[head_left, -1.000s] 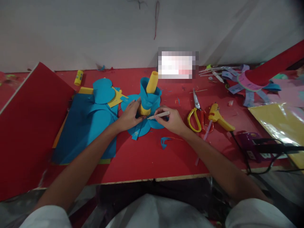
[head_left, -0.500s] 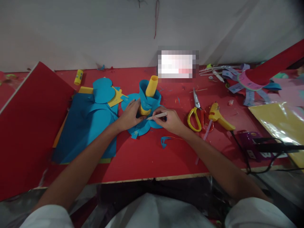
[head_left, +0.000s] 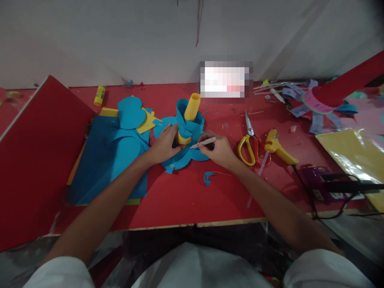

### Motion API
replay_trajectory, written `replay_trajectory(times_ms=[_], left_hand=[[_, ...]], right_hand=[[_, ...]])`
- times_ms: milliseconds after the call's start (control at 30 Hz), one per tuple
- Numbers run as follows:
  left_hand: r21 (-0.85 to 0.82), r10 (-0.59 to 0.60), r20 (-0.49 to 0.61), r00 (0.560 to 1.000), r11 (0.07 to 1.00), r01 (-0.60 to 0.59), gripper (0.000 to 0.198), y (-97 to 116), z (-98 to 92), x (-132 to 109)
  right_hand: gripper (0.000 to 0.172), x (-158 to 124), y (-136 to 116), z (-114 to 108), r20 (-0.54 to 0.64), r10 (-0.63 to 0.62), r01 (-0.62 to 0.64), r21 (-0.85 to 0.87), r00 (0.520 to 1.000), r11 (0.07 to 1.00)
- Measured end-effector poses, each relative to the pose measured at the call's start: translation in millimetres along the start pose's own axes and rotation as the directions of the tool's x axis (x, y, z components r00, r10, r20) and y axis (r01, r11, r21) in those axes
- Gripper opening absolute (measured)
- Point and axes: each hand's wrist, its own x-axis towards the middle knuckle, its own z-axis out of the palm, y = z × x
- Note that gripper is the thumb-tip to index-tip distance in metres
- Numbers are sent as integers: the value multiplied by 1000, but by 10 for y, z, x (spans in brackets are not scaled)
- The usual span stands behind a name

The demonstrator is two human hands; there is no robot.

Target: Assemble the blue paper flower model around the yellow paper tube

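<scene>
A blue paper flower (head_left: pixel 180 162) with broad rounded petals lies on the red tabletop. From its middle rises a rolled yellow paper tube (head_left: pixel 192 107) inside a curled blue paper collar (head_left: pixel 181 113). My left hand (head_left: pixel 165 145) grips the flower at the tube's foot, its thumb pressing near the petals; its other fingers are partly hidden. In my right hand (head_left: pixel 216 150) is a slim whitish pen (head_left: pixel 207 141), pinched between thumb and fingers. The pen's tip meets or hovers just over a petal right of the tube; I cannot tell which.
To the right lie scissors (head_left: pixel 248 140) and a yellow glue gun (head_left: pixel 279 147) with its cord. Blue paper sheets (head_left: pixel 90 160) and a glue stick (head_left: pixel 99 96) are at the left, beside a standing red board (head_left: pixel 39 168). A blue scrap (head_left: pixel 207 178) lies in front.
My right hand has shifted slightly right, and the pen is tilted a little more upright. My left hand stays at the tube's foot.
</scene>
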Motion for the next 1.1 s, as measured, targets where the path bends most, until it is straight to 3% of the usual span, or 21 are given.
replay_trajectory(times_ms=[500, 667, 1100], left_hand=[[-30, 27, -29, 999, 999, -28, 53, 47, -9, 9], [-28, 22, -7, 1000, 999, -22, 56, 29, -17, 7], [-8, 19, -7, 1000, 1000, -19, 54, 77, -27, 16]], right_hand=[[15, -31, -43, 27, 97, 14, -27, 139, 995, 990], [14, -44, -82, 17, 141, 25, -41, 111, 990, 993], [18, -19, -31, 31, 116, -32, 22, 87, 993, 996]])
